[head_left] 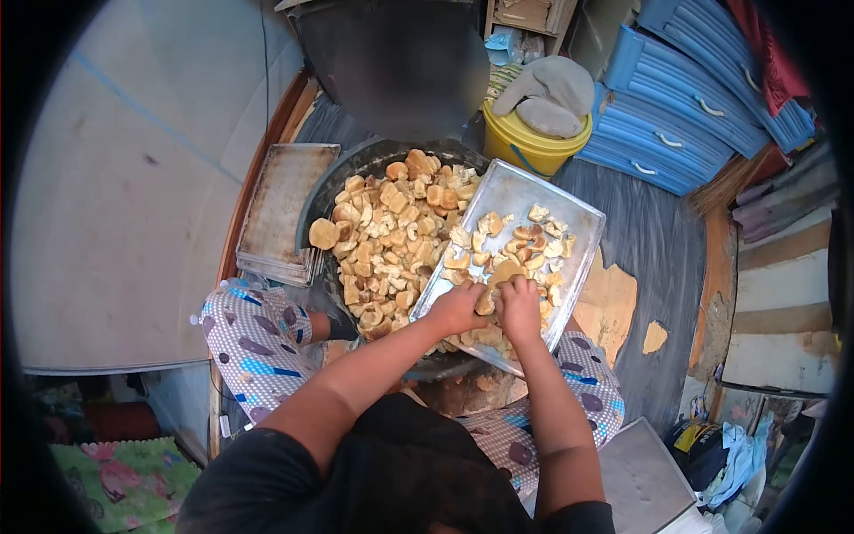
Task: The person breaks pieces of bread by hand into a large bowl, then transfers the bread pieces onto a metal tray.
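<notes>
A metal baking tray (583,240) rests tilted across the right side of a large dark tub (313,209), with torn bread pieces (532,238) scattered on it. Over the tray, my left hand (457,307) and my right hand (519,307) are close together, fingers closed on a bread roll (504,271) between them. Their undersides and part of the roll are hidden from above. Heaped in the tub are many bread chunks (382,231), some whole and browned on top, others broken. One round roll (324,234) sits at the tub's left rim.
Stacked baking trays (285,205) lie left of the tub. Behind it stands a yellow bucket (534,142) with a grey cushion (551,89) on its lid. Blue drawers (667,116) stand at the back right. Another flat tray (645,472) lies at the lower right.
</notes>
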The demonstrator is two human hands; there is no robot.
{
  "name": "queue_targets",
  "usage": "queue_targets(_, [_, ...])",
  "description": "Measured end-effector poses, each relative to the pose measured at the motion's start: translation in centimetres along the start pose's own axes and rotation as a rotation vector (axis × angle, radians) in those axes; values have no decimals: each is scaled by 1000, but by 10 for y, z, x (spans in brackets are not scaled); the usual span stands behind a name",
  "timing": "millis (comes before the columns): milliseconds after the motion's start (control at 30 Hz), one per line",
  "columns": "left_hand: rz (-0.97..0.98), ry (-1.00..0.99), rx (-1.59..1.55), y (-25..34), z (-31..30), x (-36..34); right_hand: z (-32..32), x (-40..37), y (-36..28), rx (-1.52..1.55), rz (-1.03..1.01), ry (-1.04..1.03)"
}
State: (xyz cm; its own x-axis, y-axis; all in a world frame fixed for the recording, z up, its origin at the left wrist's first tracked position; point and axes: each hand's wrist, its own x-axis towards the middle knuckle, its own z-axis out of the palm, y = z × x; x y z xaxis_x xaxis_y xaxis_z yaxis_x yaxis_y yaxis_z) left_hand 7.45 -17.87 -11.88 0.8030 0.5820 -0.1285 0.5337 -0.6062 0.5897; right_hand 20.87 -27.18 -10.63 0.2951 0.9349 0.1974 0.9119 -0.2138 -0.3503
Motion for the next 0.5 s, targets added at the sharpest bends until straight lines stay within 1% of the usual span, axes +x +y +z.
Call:
queue_targets(67, [-61,-94,-118,-3,10,9,-4,4,10,204,47,50])
queue_targets(100, [-29,65,-140,-9,20,13,-6,4,12,213,85,91])
queue_targets(133, [-26,57,-145,1,8,16,-6,4,17,209,93,88])
queue_targets(200, [-397,65,-750,13,-20,27,-7,3,29,255,210,110])
queue_targets(233, [-257,201,-905,4,-12,33,-8,3,33,233,204,108])
queue_targets(267, [-256,203,-905,3,-14,34,-6,1,39,234,203,109])
queue_targets(333, [-371,198,-1352,13,-34,33,-3,0,43,267,251,88])
queue_targets(367, [-288,140,-1235,12,-38,34,-2,1,46,264,252,95])
queue_targets(400, [-287,142,-1231,14,-39,34,-13,6,39,267,251,98])
queue_targets(467, [-242,-18,-1122,22,-37,33,-31,15,16,881,238,181])
queue_targets(500, [-141,61,-953,37,-43,29,-19,15,15,1226,243,252])
